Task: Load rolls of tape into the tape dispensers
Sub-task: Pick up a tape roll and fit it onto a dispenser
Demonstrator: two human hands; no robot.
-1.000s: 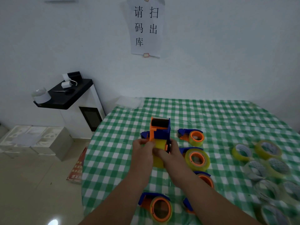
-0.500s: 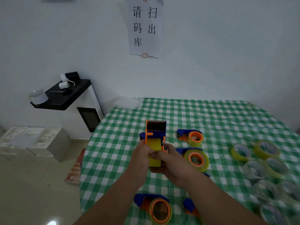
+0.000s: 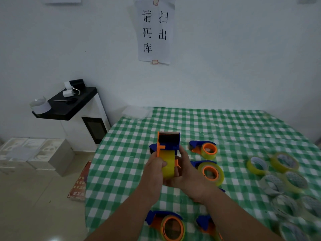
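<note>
Above the green checked table [image 3: 225,129] I hold a blue and orange tape dispenser [image 3: 169,141] upright with a yellow tape roll [image 3: 167,164] sitting in it. My left hand [image 3: 154,173] grips the roll from the left side. My right hand [image 3: 188,174] cups the dispenser from the right and below. Loaded dispensers lie flat on the cloth: one [image 3: 205,149] to the right, one [image 3: 211,172] nearer, one [image 3: 167,225] at the front, and one [image 3: 207,225] partly hidden by my right forearm.
Several loose tape rolls [image 3: 284,162] lie in a cluster at the table's right side. A white cabinet with a black top [image 3: 69,105] stands left of the table, with cardboard boxes [image 3: 34,153] on the floor. A paper sign [image 3: 154,30] hangs on the wall.
The dispenser with the roll has turned to face me more squarely and sits slightly lower. My left hand has slid onto the roll's side; my right hand has shifted under the dispenser.
</note>
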